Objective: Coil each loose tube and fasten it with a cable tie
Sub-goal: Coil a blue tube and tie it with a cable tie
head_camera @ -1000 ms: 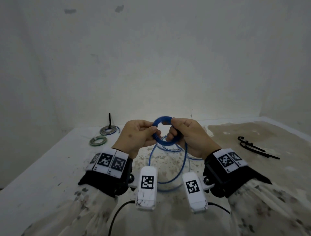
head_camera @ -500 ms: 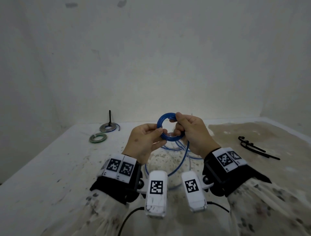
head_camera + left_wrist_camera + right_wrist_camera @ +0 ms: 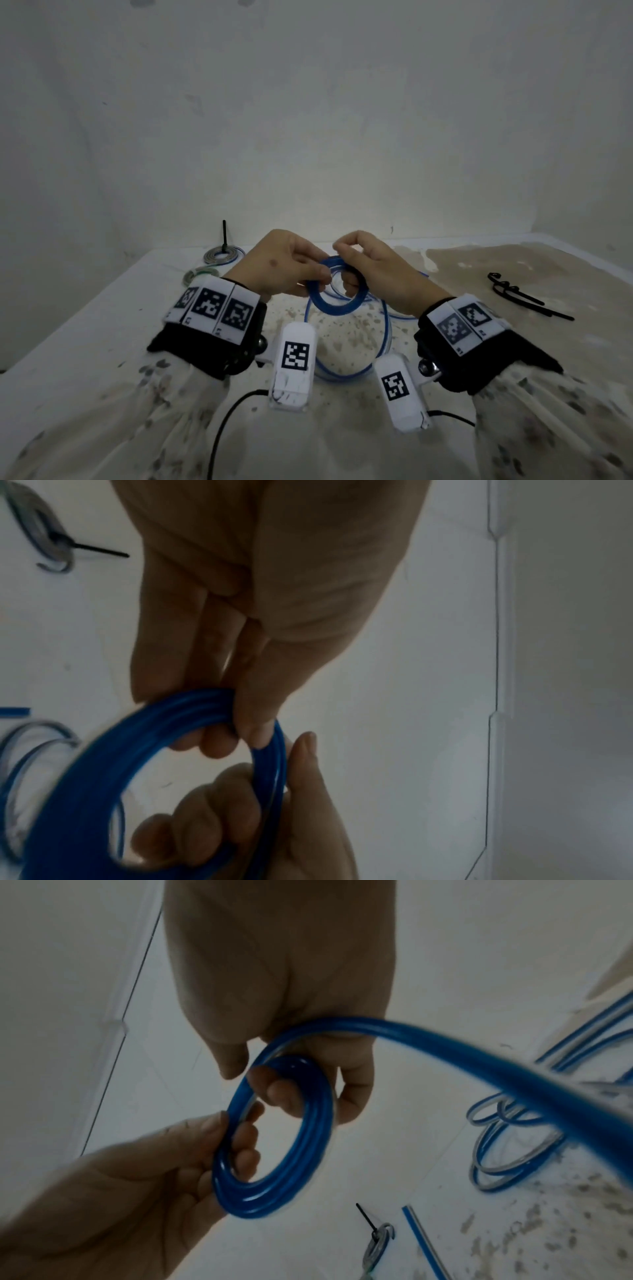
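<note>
A blue tube, partly wound into a small coil (image 3: 337, 307), is held above the table between both hands. My left hand (image 3: 320, 278) pinches the coil's left side with thumb and fingers (image 3: 255, 723). My right hand (image 3: 349, 274) has its lower fingers curled through the ring (image 3: 284, 1088), and its thumb and forefinger meet above it. The coil (image 3: 308, 1150) shows several turns. The loose rest of the tube (image 3: 479, 1066) runs from under the right hand down to slack loops (image 3: 346, 374) on the table below.
Several black cable ties (image 3: 527, 298) lie at the right on the stained table (image 3: 102, 342). A grey coil with an upright black tie (image 3: 222, 255) and a green coil (image 3: 200, 274) sit at the back left. A wall stands close behind.
The coil has tipped from upright to leaning towards me and sits a little lower. The left hand shifted right. The right thumb and forefinger rose above the ring.
</note>
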